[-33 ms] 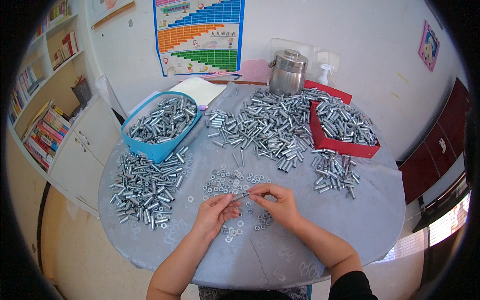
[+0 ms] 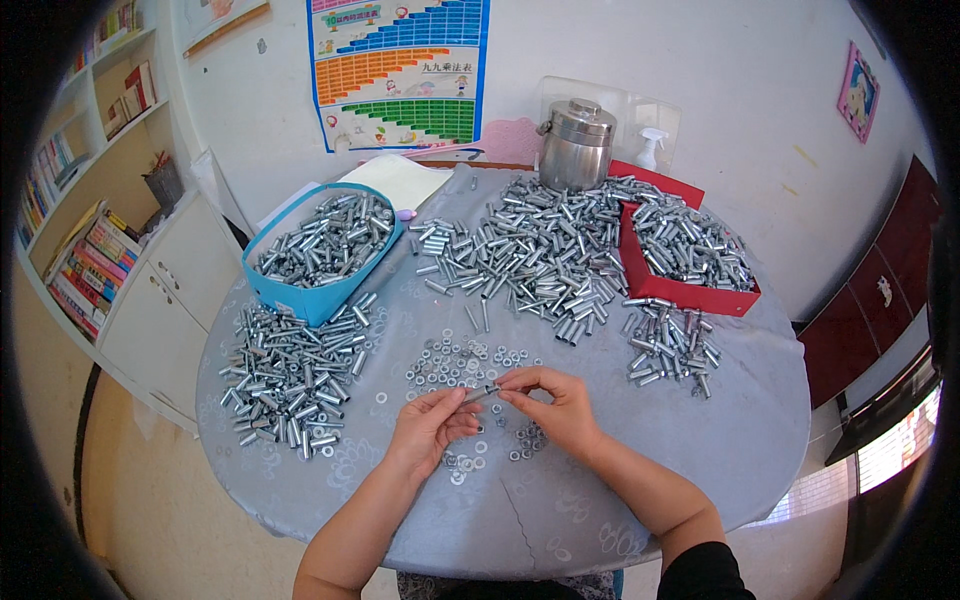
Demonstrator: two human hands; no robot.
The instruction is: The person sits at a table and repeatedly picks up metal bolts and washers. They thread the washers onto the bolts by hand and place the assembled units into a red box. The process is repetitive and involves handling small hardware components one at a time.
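Over the near middle of the table, my left hand (image 2: 424, 430) is closed, with a slim metal bolt (image 2: 480, 394) between thumb and fingers. The fingertips of my right hand (image 2: 562, 408) pinch the bolt's right end; whether a nut or washer is between them is too small to tell. Just beyond my hands lies a spread of loose nuts and washers (image 2: 455, 362). More washers (image 2: 464, 464) rest near my left fingers, and a few nuts (image 2: 524, 446) sit below my right hand.
A blue bin (image 2: 318, 300) full of metal sleeve anchors stands at left, with a pile of anchors (image 2: 292, 375) before it. A larger heap (image 2: 545, 250) covers the far middle. At right is a red box (image 2: 690, 296) of anchors. Behind stands a steel pot (image 2: 577, 150).
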